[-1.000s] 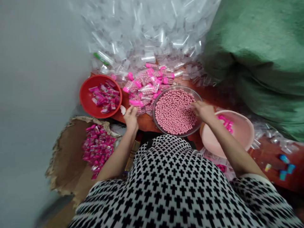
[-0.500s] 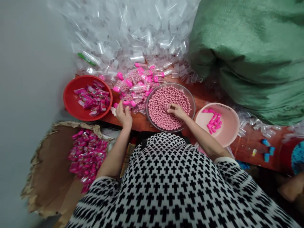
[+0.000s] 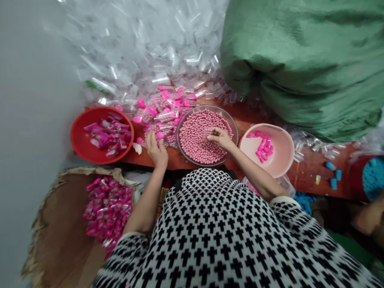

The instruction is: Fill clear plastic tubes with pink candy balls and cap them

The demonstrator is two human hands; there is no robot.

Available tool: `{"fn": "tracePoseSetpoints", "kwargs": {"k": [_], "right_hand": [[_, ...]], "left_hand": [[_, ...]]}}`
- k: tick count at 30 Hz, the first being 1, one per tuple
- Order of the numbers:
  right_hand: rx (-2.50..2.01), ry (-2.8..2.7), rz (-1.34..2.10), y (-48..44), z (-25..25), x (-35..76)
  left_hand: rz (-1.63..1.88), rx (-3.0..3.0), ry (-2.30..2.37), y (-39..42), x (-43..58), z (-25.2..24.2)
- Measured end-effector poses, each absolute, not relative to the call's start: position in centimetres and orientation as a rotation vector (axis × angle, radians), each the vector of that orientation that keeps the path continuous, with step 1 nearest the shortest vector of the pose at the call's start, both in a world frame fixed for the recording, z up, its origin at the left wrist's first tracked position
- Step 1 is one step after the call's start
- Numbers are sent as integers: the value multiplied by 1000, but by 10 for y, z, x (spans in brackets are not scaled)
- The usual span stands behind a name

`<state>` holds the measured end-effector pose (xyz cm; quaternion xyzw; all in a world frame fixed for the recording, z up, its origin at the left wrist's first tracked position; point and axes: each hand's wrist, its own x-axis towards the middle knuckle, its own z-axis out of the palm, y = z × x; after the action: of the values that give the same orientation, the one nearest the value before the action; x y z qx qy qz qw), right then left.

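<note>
Centrally in the head view, a small clear plastic tube [image 3: 207, 131] is pinched by the right hand [image 3: 221, 138] over round pink beads [image 3: 192, 136]; its long axis cannot be determined. At eight o'clock from it, the left hand [image 3: 156, 153] is held with fingers parted.

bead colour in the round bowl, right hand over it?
Pink beads, best seen in the head view.
</note>
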<state>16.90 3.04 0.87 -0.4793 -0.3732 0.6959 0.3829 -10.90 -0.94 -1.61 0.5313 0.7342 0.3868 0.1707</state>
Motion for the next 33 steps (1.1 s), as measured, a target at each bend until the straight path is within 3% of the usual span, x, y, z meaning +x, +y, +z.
{"fn": "tracePoseSetpoints", "kwargs": {"k": [5, 10, 18, 20, 27, 33], "right_hand": [[-1265, -1033, 1660, 8, 22, 163], [-1512, -1291, 1373, -26, 36, 200], [-2687, -1471, 608, -62, 15, 379], [-2784, -1571, 559, -69, 2, 404], [-2480, -1825, 519, -78, -15, 427], [-2002, -1545, 596, -58, 25, 377]], "left_hand": [[953, 1412, 1454, -15, -24, 17], [859, 1159, 1271, -12, 25, 20], [726, 962, 1104, -14, 51, 28], [685, 970, 1098, -13, 55, 28], [635, 1041, 1058, -8, 66, 15], [599, 1369, 1050, -7, 80, 19]]}}
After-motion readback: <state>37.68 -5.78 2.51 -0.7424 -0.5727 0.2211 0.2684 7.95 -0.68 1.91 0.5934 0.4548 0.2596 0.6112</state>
